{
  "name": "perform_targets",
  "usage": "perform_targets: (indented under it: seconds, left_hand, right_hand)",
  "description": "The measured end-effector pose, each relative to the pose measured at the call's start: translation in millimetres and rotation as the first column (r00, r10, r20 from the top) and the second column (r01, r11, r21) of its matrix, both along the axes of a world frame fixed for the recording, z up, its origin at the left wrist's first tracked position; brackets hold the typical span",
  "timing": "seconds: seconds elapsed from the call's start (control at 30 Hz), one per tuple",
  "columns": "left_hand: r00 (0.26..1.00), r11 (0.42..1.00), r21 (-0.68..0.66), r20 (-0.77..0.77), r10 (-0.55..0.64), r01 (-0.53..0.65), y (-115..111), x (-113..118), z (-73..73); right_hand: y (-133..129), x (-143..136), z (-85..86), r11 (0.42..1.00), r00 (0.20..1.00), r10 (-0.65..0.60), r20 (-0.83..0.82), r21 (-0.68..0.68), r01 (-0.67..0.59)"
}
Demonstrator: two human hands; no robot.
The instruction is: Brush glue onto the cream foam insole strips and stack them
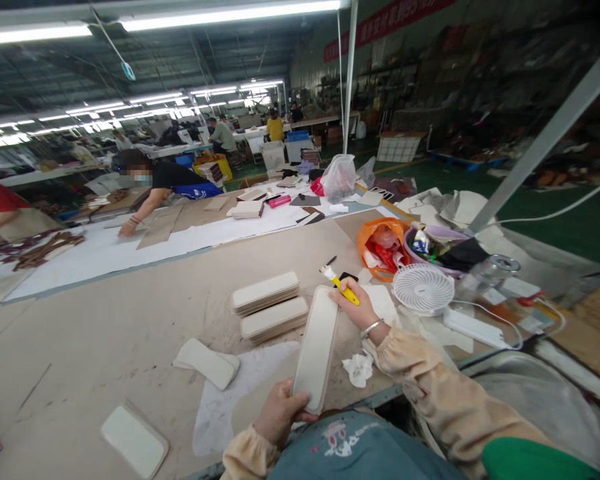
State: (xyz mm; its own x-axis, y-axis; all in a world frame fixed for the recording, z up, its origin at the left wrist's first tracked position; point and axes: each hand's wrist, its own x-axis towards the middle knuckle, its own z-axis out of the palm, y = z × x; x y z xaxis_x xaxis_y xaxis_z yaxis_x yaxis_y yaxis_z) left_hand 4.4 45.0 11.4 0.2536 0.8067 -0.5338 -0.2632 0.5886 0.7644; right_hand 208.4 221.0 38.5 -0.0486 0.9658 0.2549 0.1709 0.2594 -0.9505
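Note:
My left hand (283,408) grips the near end of a long pale panel with rounded corners (316,347), thumb on top. A yellow-handled brush (349,292) is in my right hand (360,308), its whitish bristles pointing away to the upper left. That hand is at the panel's far right corner; whether its fingers also touch the panel I cannot tell. Left of the panel stand two stacks of similar panels, a farther stack (265,291) and a nearer stack (274,320). A few loose panels (207,362) lie partly over a white sheet (215,407).
More panels (135,440) lie at the lower left. To the right are a crumpled tissue (358,370), an orange bag (380,243), a white fan (423,289), a clear jar (495,272) and a white power strip (475,328). Across the table a co-worker (180,180) leans over white material.

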Motion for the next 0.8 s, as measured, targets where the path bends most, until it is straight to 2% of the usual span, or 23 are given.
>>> perform_targets:
  seconds: [0.13,0.27,0.4,0.6,0.8]
  left_hand:
    - [0.993,0.995,-0.021,-0.074,0.094,-0.095,2.9,-15.8,-5.3]
    - [0.949,0.966,0.015,-0.184,0.256,-0.258,9.8,-39.0,-15.2]
    - [0.872,0.92,0.06,-0.301,0.387,-0.388,23.3,-68.3,-25.7]
    - [0.804,0.889,0.108,-0.389,0.449,-0.445,63.1,-114.7,-40.0]
    - [0.737,0.893,0.14,-0.518,0.435,-0.428,109.2,-150.9,-56.9]
  right_hand:
    - [0.2,-6.1,-11.3,0.998,0.997,-0.052,-0.052,-0.041,0.049]
    - [1.0,-9.0,-32.1,0.987,0.989,-0.059,-0.138,-0.155,0.037]
    - [0.2,-16.0,-57.1,0.978,0.996,-0.068,-0.058,-0.202,0.055]
    - [-0.9,-44.6,-82.7,0.985,0.972,-0.127,0.199,-0.09,0.148]
    - [11.5,-73.5,-98.1,0.976,0.958,-0.179,0.225,-0.084,0.202]
